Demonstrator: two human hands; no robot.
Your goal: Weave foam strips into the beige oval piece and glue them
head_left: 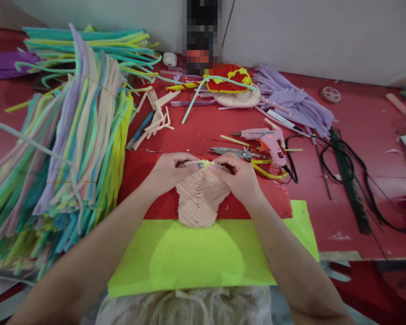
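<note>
A pale pink piece made of pipe cleaners [199, 203], laid in slanting rows from a centre line, is held up over the red and lime-green sheets. My left hand [171, 170] pinches its upper left edge, with the thumb near a small grey-blue spot. On the upper right edge, my right hand [238, 176] grips with thumb and fingers. A yellow pipe-cleaner trim [206, 163] shows at the top between both thumbs. The fingers behind the piece are partly hidden.
Bundled pastel pipe cleaners [84, 122] fill the left side. Scissors [232, 152] and a pink glue gun [267, 141] with a black cord lie beyond my right hand. Purple pipe cleaners [291, 101] and a red-and-yellow piece [228, 76] lie farther back. A lime-green sheet [196, 257] overhangs the front edge.
</note>
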